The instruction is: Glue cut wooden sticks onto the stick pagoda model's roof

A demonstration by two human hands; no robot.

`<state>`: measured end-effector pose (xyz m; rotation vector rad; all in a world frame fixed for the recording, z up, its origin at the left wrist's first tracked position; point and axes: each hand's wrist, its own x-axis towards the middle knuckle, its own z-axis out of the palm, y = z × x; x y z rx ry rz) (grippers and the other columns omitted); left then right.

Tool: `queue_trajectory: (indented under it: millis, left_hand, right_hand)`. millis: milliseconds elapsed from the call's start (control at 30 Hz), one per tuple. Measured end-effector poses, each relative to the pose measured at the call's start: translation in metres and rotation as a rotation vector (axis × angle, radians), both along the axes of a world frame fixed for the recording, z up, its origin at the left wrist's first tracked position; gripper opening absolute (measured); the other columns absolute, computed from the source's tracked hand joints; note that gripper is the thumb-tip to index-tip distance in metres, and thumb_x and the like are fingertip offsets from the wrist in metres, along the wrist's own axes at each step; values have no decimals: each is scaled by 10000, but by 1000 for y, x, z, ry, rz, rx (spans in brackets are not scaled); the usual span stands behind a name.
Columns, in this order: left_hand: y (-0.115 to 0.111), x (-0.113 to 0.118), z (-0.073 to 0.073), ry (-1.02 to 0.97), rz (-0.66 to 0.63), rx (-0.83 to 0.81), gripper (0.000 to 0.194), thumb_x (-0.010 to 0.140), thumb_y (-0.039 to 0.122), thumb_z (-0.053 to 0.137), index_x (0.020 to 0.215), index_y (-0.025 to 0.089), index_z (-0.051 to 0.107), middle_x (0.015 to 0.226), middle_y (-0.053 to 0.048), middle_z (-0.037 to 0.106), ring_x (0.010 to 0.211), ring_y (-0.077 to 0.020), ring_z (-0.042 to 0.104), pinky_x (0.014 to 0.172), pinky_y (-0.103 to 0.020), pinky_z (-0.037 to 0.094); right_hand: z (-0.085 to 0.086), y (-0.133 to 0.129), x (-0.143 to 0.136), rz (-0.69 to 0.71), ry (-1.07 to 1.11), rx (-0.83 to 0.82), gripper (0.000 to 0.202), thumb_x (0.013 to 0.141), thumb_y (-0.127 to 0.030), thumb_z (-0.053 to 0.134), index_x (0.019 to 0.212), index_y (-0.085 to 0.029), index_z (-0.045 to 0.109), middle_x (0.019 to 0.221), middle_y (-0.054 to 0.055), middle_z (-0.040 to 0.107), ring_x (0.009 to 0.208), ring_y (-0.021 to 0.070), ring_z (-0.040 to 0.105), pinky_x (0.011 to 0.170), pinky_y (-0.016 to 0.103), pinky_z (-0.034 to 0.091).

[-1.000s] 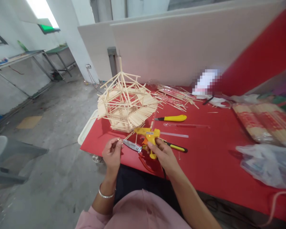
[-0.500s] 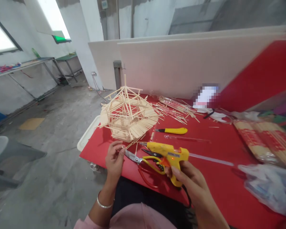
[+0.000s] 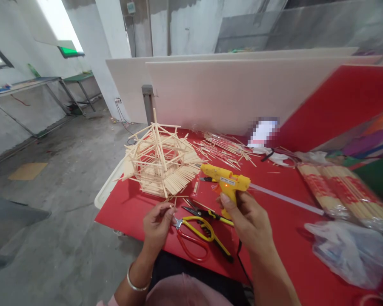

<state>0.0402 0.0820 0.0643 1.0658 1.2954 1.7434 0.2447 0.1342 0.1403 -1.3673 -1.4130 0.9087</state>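
Note:
My left hand (image 3: 158, 225) is closed in a pinch on a short piece of wooden stick (image 3: 171, 207), above the near edge of the red table. In my right hand (image 3: 252, 223) is a yellow glue gun (image 3: 228, 183), with its nozzle pointing left and a clear glue stick (image 3: 287, 198) jutting from the back. A model pavilion of thin wooden sticks (image 3: 180, 182) stands just beyond my left hand. Scissors with red and yellow handles (image 3: 178, 223) lie between my hands, beside black-and-yellow pliers (image 3: 207, 213). A knife (image 3: 207, 179) is partly hidden behind the glue gun.
Loose sticks (image 3: 223, 148) are scattered at the back of the red table (image 3: 284, 246). Packs of sticks (image 3: 347, 191) and a crumpled plastic bag (image 3: 347, 250) lie on the right. White boards (image 3: 226, 93) lean behind. The gun's black cord (image 3: 239, 259) hangs over the near edge.
My right hand has raised the glue gun away from the scissors and pliers, uncovering them. My left hand has moved slightly nearer to me, still pinching. The camera view has shifted a little.

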Motion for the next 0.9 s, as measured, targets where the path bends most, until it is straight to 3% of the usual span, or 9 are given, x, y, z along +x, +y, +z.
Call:
queue_trajectory:
  millis: [300,633,900]
  left_hand:
    - [2,-5,-4,165,25,-34,149,848,310,709,870,168,746,726,-31,697,592,-123,650,574,-226,574]
    - [6,-1,-2,36,29,-74,192,823,344,730,851,154,724,675,-8,676,514,-111,623,493,-214,566]
    - [5,-2,-3,-38,10,-65,189,826,345,725,849,157,725,626,-5,662,509,-117,614,491,-225,566]
  right_hand:
    - [4,26,-22,76,-96,99,406,860,-571,597,911,-176,673,850,74,694,768,212,663,653,298,521]
    - [-7,20,-33,125,-145,63,383,883,-538,582,946,-172,672,879,72,687,757,186,630,645,264,496]
    - [16,16,-30,222,-148,7,376,860,-563,607,814,-192,641,731,24,643,633,146,560,536,231,437]
